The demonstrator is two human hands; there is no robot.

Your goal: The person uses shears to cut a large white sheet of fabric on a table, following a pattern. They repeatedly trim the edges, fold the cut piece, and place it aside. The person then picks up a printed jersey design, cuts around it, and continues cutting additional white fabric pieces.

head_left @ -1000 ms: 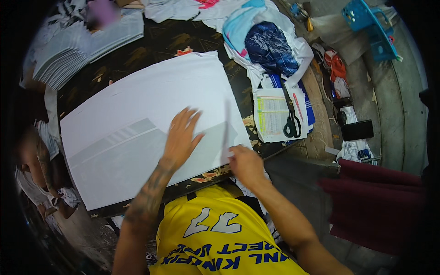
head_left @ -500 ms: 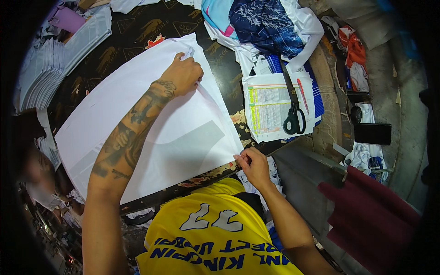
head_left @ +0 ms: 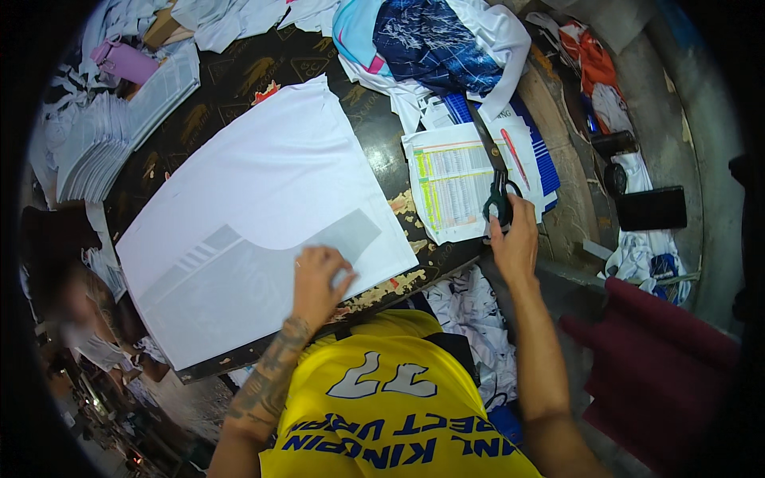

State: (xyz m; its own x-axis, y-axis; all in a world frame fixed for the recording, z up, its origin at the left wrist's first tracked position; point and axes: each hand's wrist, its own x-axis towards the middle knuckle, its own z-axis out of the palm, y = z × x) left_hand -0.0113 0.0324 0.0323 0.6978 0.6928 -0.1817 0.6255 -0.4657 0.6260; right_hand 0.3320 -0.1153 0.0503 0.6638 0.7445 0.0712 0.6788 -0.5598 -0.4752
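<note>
A white cloth panel [head_left: 279,151] lies spread on the dark table, with grey printed shapes showing on its near half. Over its near edge is my left hand [head_left: 319,283], fingers loosely bent and apart, with nothing in it. My right hand [head_left: 516,239] closes on the handle loops of black-handled scissors [head_left: 494,155], thumb on one side and fingers on the other. The scissors rest on a printed sheet [head_left: 450,179] with coloured rows, blades pointing away from me. A red pen [head_left: 514,155] lies beside them on the paper.
Blue, navy and white garments [head_left: 434,44] are heaped at the far right of the table. A curved stack of pale cut pieces [head_left: 96,151] and a purple tumbler [head_left: 125,61] stand at the far left. Maroon cloth [head_left: 653,366] hangs at right. Another person's arm [head_left: 100,307] shows at left.
My left hand has let go of the cloth and drawn back toward me. My right hand has left the cloth's near corner and moved right to the scissors. The cloth now lies flatter.
</note>
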